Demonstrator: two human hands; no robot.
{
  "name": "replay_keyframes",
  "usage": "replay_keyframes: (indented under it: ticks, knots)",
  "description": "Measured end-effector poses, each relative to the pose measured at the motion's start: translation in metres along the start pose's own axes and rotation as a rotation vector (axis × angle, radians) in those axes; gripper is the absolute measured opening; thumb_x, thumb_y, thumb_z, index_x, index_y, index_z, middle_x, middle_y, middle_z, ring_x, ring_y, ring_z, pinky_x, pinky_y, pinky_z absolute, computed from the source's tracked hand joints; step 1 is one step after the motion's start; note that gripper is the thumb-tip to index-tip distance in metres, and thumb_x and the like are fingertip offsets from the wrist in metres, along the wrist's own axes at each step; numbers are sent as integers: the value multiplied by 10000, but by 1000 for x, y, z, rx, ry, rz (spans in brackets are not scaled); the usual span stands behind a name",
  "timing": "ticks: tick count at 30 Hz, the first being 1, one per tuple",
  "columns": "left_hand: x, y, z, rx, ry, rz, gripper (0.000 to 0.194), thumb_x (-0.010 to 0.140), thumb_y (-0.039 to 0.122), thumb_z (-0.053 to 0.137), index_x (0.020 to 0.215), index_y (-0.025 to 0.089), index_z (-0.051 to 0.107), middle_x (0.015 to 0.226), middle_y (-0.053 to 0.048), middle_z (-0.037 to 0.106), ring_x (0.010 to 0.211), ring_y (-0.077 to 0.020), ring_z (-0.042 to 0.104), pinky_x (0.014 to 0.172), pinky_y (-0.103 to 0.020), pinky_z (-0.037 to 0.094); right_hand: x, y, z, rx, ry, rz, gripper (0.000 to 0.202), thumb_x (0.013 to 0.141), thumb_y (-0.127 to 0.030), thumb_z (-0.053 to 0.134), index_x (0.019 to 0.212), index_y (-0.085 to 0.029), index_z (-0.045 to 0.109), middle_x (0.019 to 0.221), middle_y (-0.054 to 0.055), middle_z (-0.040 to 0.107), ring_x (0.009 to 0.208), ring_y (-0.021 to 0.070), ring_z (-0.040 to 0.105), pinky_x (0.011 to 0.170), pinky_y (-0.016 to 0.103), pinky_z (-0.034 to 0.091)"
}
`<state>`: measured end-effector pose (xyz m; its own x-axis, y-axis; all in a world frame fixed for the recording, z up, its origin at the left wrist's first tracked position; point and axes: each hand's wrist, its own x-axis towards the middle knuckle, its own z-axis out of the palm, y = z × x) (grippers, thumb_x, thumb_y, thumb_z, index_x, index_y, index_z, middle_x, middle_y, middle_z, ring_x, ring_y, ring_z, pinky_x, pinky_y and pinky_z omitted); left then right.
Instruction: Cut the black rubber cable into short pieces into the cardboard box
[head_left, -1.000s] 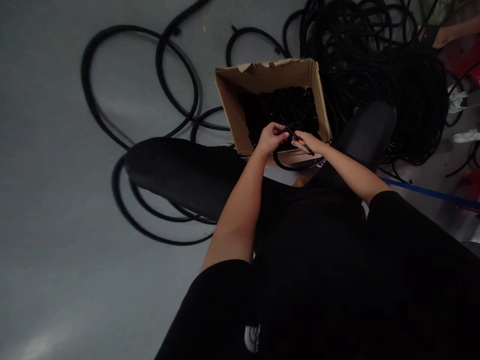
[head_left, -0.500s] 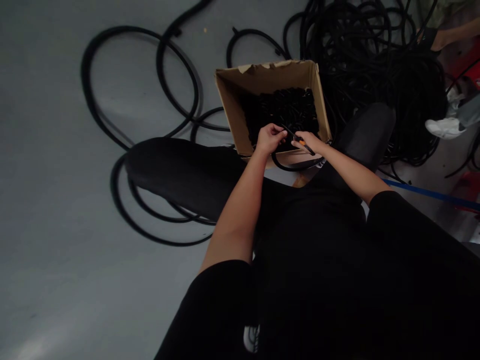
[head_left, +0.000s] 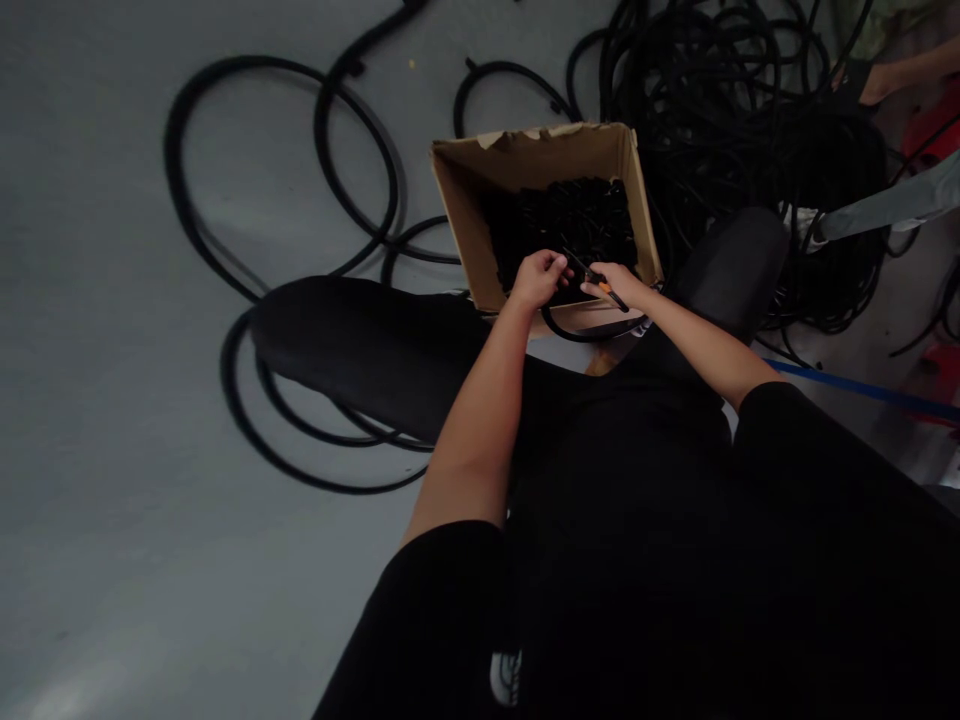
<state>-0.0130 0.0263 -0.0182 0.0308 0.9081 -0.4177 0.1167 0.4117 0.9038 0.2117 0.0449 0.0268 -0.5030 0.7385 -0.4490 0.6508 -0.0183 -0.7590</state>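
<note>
Your right grip (head_left: 611,284) is closed around a black tool with an orange patch (head_left: 604,287), its dark end sticking out towards your right forearm; your left grip (head_left: 541,278) is curled, thumb near forefinger, beside the tool's thin tip, but you cannot tell here whether it pinches anything; a black hose (head_left: 577,338) bends in a loop just below both hands, though its ends are hidden.

Compared with a second ago, your left fingertips are drawn slightly back from the tool, so the gap between your hands is a little wider; your right grip stays almost where it was.

Both hands work over the near edge of the open cardboard box (head_left: 459,230), which stands on the floor (head_left: 112,420) in front of you and holds many short black pieces (head_left: 581,205); loops of thick hose (head_left: 176,160) lie to its left, and a big tangle of hose (head_left: 712,110) sits to its right.

The clearest change is on the right: a co-worker's grey trouser leg (head_left: 892,203) now reaches across the tangle, its pale shoe (head_left: 806,226) near your right knee (head_left: 750,255).
</note>
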Motion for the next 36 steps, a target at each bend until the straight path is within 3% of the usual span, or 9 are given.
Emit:
replay_keyframes:
  ticks: [7, 13, 18, 24, 28, 31, 36]
  knots:
    - [-9, 10, 4, 14, -136, -53, 535, 1106, 608, 943, 878, 195, 691, 808, -93, 795, 675, -184, 695, 652, -294, 559, 0, -1, -5, 70, -23, -4, 221, 1024, -355, 796, 953, -235, 624, 792, -36, 632, 817, 166, 549, 795, 286, 422]
    - [0, -3, 2, -53, -62, -9, 630, 1093, 766, 915, 940, 220, 641, 813, -35, 746, 659, -146, 675, 638, -254, 525, -1, -3, -6, 65, 11, 14, 205, 1037, -280, 807, 942, -223, 635, 775, -42, 617, 774, 147, 548, 754, 266, 422]
    - [10, -18, -1, -101, 36, -31, 580, 1097, 804, 881, 1132, 253, 702, 760, 27, 613, 664, -176, 662, 687, -293, 551, 2, 6, 5, 273, -43, 169, 194, 1156, -264, 745, 1063, -259, 575, 705, -96, 560, 598, 135, 556, 581, 224, 421]
    - [6, -12, 2, -199, -27, -22, 507, 1046, 612, 933, 1356, 230, 814, 908, -33, 719, 831, -222, 728, 802, -344, 612, 8, 19, 11, 382, -91, 143, 311, 1188, -266, 797, 1077, -281, 506, 752, -111, 555, 597, 110, 572, 554, 173, 441]
    - [-2, -4, 4, -212, 0, -53, 438, 1016, 498, 1015, 1182, 223, 718, 911, -30, 753, 844, -198, 737, 861, -348, 637, 6, 18, 9, 370, -105, 75, 284, 1149, -167, 771, 1066, -273, 521, 767, -110, 551, 620, 108, 538, 576, 171, 434]
    - [-5, -2, 5, -223, 25, -51, 491, 971, 422, 1075, 1025, 240, 622, 857, -7, 733, 816, -179, 734, 864, -330, 641, 4, 13, 8, 353, -134, 37, 303, 1073, -75, 785, 1031, -258, 547, 788, -94, 570, 648, 109, 538, 608, 183, 444]
    - [-6, 0, 8, -216, -5, -53, 467, 929, 344, 1107, 950, 229, 655, 776, 5, 719, 769, -190, 740, 831, -338, 645, 5, 6, 8, 322, -107, -31, 274, 985, -82, 812, 1025, -245, 596, 841, -67, 607, 749, 125, 559, 693, 211, 501]
